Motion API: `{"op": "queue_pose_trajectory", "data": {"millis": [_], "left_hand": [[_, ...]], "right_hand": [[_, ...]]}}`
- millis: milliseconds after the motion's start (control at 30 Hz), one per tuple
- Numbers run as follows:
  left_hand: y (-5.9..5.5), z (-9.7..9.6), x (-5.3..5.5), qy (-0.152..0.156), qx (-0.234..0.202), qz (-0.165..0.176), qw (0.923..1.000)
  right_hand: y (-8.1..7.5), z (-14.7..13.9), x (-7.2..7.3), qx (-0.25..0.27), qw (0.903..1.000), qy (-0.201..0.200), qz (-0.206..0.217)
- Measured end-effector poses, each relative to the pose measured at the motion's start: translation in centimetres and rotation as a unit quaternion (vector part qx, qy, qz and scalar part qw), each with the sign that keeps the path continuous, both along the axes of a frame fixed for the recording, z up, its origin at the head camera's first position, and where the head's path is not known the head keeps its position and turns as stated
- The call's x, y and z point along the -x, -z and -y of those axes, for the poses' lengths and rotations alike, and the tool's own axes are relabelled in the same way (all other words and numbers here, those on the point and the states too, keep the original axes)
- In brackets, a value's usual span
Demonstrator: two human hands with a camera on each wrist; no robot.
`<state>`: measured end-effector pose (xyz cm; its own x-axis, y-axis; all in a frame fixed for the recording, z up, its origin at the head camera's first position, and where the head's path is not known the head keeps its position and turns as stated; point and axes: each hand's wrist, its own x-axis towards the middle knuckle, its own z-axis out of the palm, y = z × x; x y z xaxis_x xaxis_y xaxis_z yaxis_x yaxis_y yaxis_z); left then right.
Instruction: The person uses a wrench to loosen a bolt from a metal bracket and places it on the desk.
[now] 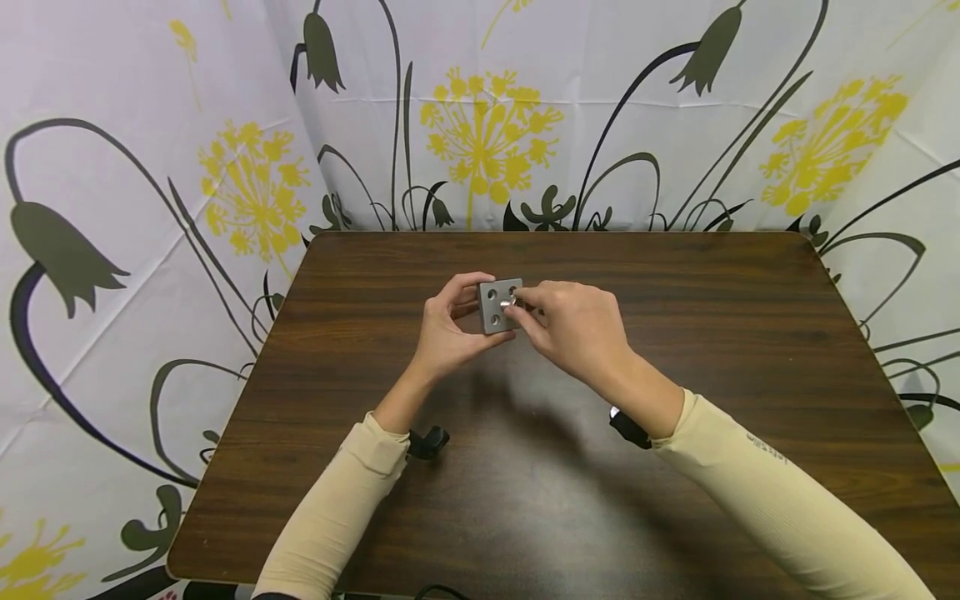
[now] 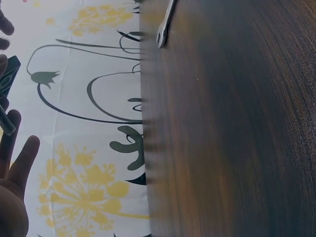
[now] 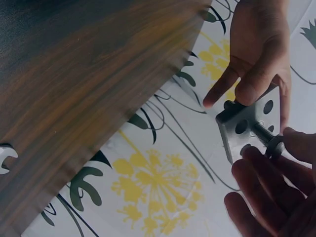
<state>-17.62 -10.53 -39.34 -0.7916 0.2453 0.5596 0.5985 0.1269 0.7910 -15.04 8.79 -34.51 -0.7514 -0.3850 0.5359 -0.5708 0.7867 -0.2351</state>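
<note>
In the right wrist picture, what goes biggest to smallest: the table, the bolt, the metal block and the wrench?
1. The table, biggest by far.
2. The metal block.
Unsure for last: the bolt and the wrench. The wrench is cut off by the picture's edge, and fingers partly cover the bolt.
</note>
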Motion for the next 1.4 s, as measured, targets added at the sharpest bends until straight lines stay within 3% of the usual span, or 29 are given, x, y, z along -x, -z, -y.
{"op": "queue_pose_trajectory", "data": {"millis": [167,400,633,867,1067,1300,1400], "left_hand": [[0.08,0.03,-0.02,0.007,-0.004,0.000,1.0000],[0.01,0.04,0.00,-0.002,0.000,-0.002,1.0000],[-0.05,0.09,0.05,0.002,-0.001,-0.001,1.0000],[-0.05,-0.01,0.07,0.001,0.001,-0.008,1.0000],[-0.04,-0.02,0.01,0.004,-0.001,-0.006,1.0000],[-0.04,-0.01,-0.10,0.001,0.001,-0.009,1.0000],[-0.17,-0.03,-0.06,0.002,0.000,-0.008,1.0000]], "right_hand": [[0.08,-0.13,-0.12,0.002,0.9993,-0.031,-0.021],[0.14,-0.12,-0.05,0.016,0.9999,0.000,-0.004],[0.35,-0.22,-0.02,0.013,0.9989,-0.039,-0.025],[0.22,-0.13,0.01,0.025,0.9996,-0.002,-0.009],[0.28,-0.19,-0.02,0.016,0.9986,-0.041,-0.029],[0.04,-0.14,-0.19,0.026,0.9996,0.006,-0.003],[-0.07,-0.18,-0.20,0.020,0.9998,-0.002,-0.001]]}}
